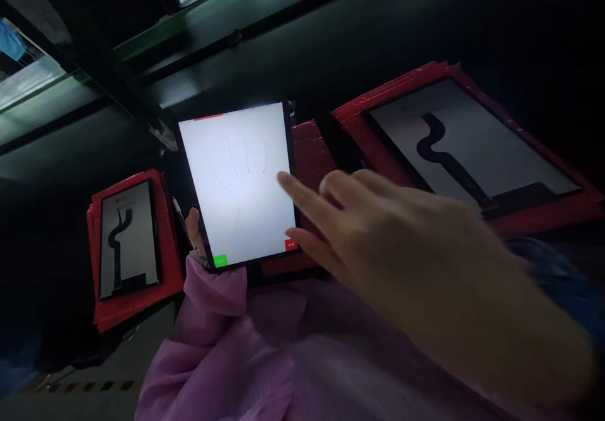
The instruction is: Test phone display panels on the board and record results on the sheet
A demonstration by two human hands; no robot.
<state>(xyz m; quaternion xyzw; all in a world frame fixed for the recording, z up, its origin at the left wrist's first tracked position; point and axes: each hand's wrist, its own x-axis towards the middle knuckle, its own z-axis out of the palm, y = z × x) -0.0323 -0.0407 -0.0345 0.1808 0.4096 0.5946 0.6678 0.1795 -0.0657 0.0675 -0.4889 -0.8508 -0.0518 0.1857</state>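
**Left hand [195, 227] grips a lit white rectangular screen with a black border [241, 188]; right hand [401, 238] points over it**

The lit screen stands tilted at the middle of the scene. The left hand is closed on its near left edge, thumb showing, the other fingers hidden behind. A loose pink-purple cloth sleeve [220, 288] covers that wrist.

The right hand is partly open, with nothing visible in its grasp. Its index finger reaches over the right side of the screen, the thumb lies apart beside a small red rectangle [291, 244], and the other fingers curl. Whether the fingertip touches the glass cannot be told.

Several thin dark curved strokes [246, 153] mark the screen. A small green rectangle [220, 261] glows at its near left corner.

To the left, a dark-framed grey panel with a curving black strip [146, 244] lies on a stack of red sheets [170, 270]. To the right, a larger dark-framed panel with an S-shaped black strip [496, 131] lies on another red stack [401, 96], partly behind the right hand.
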